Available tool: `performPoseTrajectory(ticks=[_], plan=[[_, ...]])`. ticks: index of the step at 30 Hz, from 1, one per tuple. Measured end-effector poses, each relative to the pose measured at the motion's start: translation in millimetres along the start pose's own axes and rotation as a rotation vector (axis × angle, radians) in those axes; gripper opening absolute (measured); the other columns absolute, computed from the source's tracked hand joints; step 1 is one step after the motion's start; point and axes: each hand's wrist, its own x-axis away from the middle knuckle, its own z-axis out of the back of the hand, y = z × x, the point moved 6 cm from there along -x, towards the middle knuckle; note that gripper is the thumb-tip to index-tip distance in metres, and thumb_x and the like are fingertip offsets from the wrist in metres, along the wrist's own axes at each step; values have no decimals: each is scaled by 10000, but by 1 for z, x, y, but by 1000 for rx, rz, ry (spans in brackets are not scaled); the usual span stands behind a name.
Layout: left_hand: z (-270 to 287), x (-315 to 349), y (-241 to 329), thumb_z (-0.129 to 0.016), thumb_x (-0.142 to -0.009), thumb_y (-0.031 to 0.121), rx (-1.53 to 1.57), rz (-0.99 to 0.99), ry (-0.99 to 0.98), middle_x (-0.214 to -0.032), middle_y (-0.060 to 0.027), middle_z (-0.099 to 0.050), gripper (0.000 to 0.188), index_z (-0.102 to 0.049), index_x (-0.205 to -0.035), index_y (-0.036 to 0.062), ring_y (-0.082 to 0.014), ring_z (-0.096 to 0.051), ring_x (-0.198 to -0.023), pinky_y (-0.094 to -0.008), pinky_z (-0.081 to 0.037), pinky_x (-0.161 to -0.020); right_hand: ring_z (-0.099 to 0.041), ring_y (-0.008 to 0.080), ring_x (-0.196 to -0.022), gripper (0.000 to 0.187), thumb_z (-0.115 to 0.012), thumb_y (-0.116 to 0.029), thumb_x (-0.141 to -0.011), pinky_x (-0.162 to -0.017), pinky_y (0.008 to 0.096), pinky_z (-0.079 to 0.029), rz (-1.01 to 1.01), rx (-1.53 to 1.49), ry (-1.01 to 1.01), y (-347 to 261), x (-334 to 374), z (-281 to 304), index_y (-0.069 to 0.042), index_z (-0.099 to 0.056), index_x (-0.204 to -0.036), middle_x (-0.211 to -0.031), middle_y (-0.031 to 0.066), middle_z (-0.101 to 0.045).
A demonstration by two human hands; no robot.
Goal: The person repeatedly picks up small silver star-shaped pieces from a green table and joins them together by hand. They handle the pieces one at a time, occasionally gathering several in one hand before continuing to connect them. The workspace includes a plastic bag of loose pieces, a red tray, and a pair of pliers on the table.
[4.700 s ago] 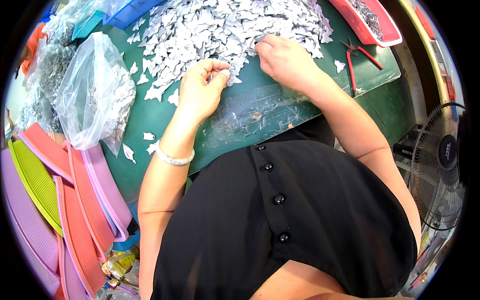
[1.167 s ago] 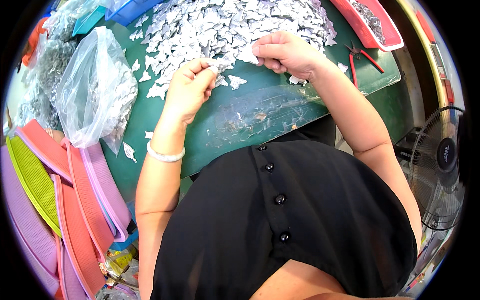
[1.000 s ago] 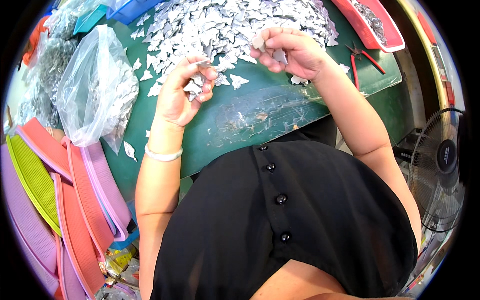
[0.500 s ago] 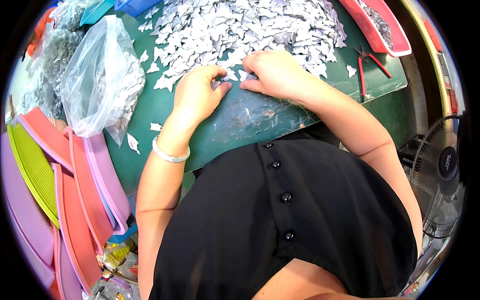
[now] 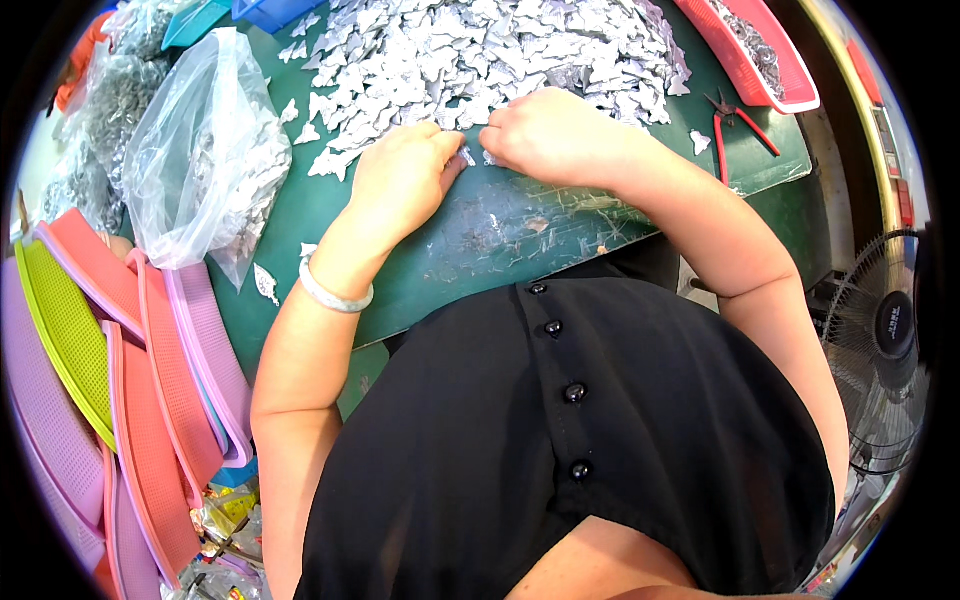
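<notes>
A wide heap of small, flat, silvery-white pieces (image 5: 470, 60), some shaped like butterflies, covers the far middle of the green table (image 5: 480, 240). At the heap's near edge my left hand (image 5: 408, 175) has its thumb and fingers pinched on a small silvery piece (image 5: 467, 156). Just to its right is my right hand (image 5: 560, 140), palm down with its fingers curled closed. A bit of silvery piece (image 5: 488, 158) shows at its fingertips; the rest is hidden. The two hands are close together but apart.
Red-handled pliers (image 5: 735, 135) and one loose piece (image 5: 699, 142) lie right, near a pink basket (image 5: 790, 95) of metal parts. On the left are a clear plastic bag (image 5: 180, 160) of pieces and stacked coloured baskets (image 5: 75, 330). A fan (image 5: 870, 340) stands at the right.
Both hands have closed further at their fingertips and now cover more of the small pieces. The right hand has turned palm down, and the left wrist has shifted slightly left.
</notes>
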Motion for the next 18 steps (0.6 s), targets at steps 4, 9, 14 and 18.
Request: performPoseTrajectory(ticks=[4, 9, 14, 18], plan=[[3, 6, 5, -639, -724, 185, 94, -30, -89, -724, -98, -571, 179, -588, -843, 62, -283, -563, -695, -373, -441, -610, -573, 264, -683, 173, -578, -195, -730, -590, 361, -466, 41, 62, -18, -1, -1, -1, -38, -507, -743, -678, 88, -541], [0, 3, -3, -677, -692, 210, 163, 128, -260, -713, -115, -569, 232, -540, -767, 39, -288, -556, -683, -369, -426, -601, -584, 267, -686, 271, -578, -298, -762, -583, 368, -467, -117, -45, 51, 4, 3, 5, -36, -510, -751, -666, 89, -555], [-3, 5, -7, -695, -678, 215, 193, 164, -262, -702, -119, -564, 249, -548, -770, 36, -275, -546, -660, -359, -418, -595, -598, 271, -667, 256, -569, -294, -765, -578, 370, -477, -241, 2, 62, 0, 4, -2, -40, -541, -753, -695, 97, -588], [2, 9, -5, -704, -667, 213, 220, 172, -165, -692, -116, -556, 259, -556, -777, 31, -267, -537, -648, -354, -416, -595, -614, 278, -669, 196, -514, -219, -769, -579, 383, -486, -259, 66, 26, -6, 1, -1, -42, -593, -736, -732, 108, -624]])
